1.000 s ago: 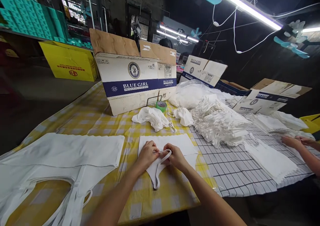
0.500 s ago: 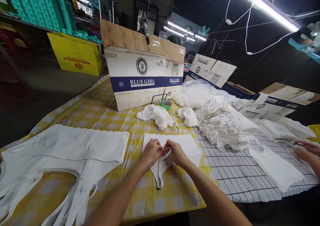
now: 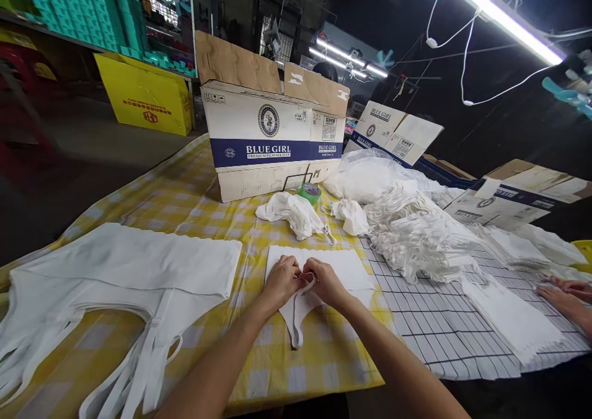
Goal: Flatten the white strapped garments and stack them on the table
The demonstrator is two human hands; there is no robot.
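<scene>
A white strappy top lies flat on the yellow checked cloth in front of me. My left hand and my right hand meet over it, fingers pinched on its thin white strap. The strap loops from between my hands down toward the table's front edge. My fingertips cover the exact spot where they grip. To the left, a stack of white tops lies spread with its straps hanging toward me.
A large Blue Girl carton stands behind, with green tape and crumpled white garments before it. A heap of white garments covers the right side. Another person's hands rest at the far right, near a folded white garment.
My hands stay pinched on the strap, almost unmoved. The other person's hands at the right have shifted and lie lower and flatter. The whole view has moved slightly.
</scene>
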